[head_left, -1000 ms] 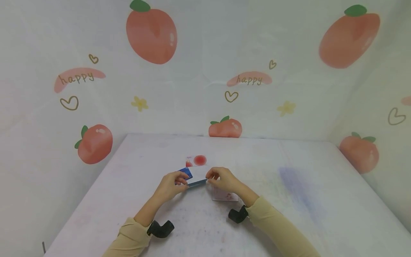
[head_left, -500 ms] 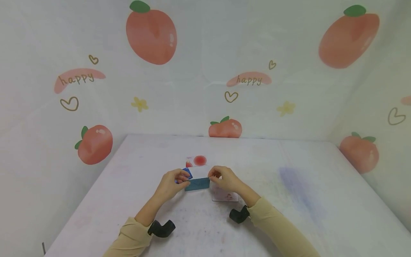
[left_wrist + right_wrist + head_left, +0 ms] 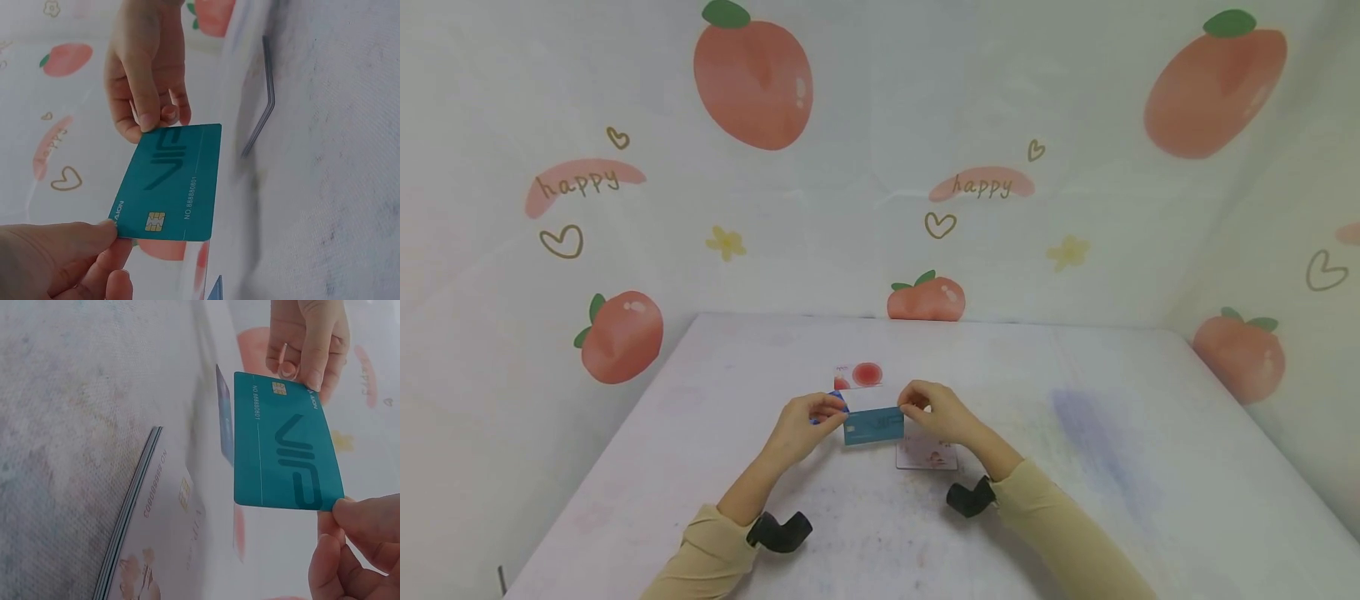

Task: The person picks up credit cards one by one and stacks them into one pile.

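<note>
Both hands pinch a teal VIP card by its upper corners, its face with a gold chip turned toward the head camera. My left hand grips the corner near the chip. The opposite corner is between thumb and finger of my right hand. In the right wrist view, a stack of cards topped by a pale pink one lies below the right hand. A blue card lies beyond the left fingers, mostly hidden by them in the head view.
A flat white piece with a red round print lies farther back on the white table. Black angled mounts sit on both wrists. A fruit-printed cloth hangs behind the table.
The teal card has tipped from nearly edge-on to showing its face, and has shifted right. My right hand has moved slightly right and up with it.
</note>
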A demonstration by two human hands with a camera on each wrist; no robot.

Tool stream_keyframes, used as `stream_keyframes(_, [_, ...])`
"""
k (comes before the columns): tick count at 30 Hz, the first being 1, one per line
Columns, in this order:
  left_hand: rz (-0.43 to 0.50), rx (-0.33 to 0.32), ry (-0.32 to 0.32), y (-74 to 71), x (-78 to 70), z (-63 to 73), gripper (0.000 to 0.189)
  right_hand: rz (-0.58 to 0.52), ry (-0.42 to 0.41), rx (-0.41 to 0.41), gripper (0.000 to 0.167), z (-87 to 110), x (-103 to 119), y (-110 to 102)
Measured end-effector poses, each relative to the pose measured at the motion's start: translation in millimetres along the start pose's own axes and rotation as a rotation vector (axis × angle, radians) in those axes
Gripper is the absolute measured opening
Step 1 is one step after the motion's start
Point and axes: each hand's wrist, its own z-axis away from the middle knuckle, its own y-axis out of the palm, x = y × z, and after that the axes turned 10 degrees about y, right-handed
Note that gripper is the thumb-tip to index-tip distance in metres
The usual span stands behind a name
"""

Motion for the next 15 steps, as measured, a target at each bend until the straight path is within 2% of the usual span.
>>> stream_keyframes(8, [0.027,0.006,-0.002,6.4,1.8,-5.0,0.013,-0.011,0.03,-0.002,0.006,3.8,-4.0,-6.7])
stream_keyframes(15, [0.071,0.017,-0.015,11.4,-3.3,-10.3,0.014,-0.016,0.063,-0.021,0.009,7.3,-7.7,-12.8])
